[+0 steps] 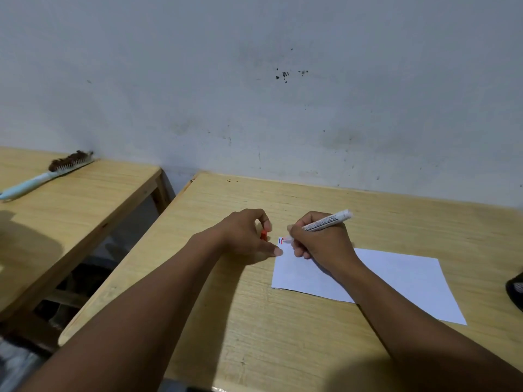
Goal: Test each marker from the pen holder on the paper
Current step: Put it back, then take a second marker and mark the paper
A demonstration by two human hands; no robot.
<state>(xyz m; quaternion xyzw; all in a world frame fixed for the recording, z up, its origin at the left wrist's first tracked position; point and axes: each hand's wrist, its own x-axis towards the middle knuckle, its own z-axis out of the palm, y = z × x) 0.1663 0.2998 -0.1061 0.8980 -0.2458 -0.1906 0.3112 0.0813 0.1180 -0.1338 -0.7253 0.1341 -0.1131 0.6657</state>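
A white sheet of paper [402,281] lies flat on the wooden desk [254,321]. My right hand [319,239] grips a white marker [328,222], tip down on the paper's far left corner. Short blue and red strokes [280,240] show at that corner, right by the tip. My left hand [246,236] rests on the desk just left of the paper, its fingers closed on a small red marker cap [263,235]. A dark object [515,290] at the right edge is cut off by the frame; I cannot tell whether it is the pen holder.
A second wooden desk [70,216] stands to the left across a narrow gap, with a blue-handled brush [45,176] lying on it near the wall. A stained pale wall [283,94] runs directly behind both desks.
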